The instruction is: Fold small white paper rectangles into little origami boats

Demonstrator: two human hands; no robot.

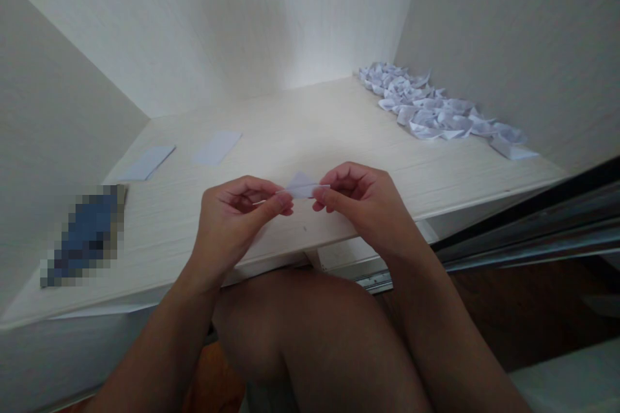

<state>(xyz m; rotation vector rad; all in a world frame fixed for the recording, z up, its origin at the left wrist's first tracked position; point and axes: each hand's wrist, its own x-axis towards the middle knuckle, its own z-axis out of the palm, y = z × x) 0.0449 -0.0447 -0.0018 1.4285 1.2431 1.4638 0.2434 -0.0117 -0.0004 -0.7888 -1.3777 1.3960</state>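
A small folded white paper [301, 186] with a pointed top is held up above the front part of the pale desk [290, 116]. My left hand [242, 213] pinches its left end between thumb and fingers. At the right end, my right hand [361, 200] grips the same paper in a pinch. The fingertips of both hands cover the paper's two ends, and a short gap separates them. Below the hands runs the desk's front edge.
Many folded white paper pieces [431, 110] lie heaped along the right wall. Two flat paper stacks or sheets, one farther left [148, 162] and one nearer the middle [216, 147], rest on the desk. A blurred blue object [87, 232] lies at the left. An open drawer [349, 253] shows below.
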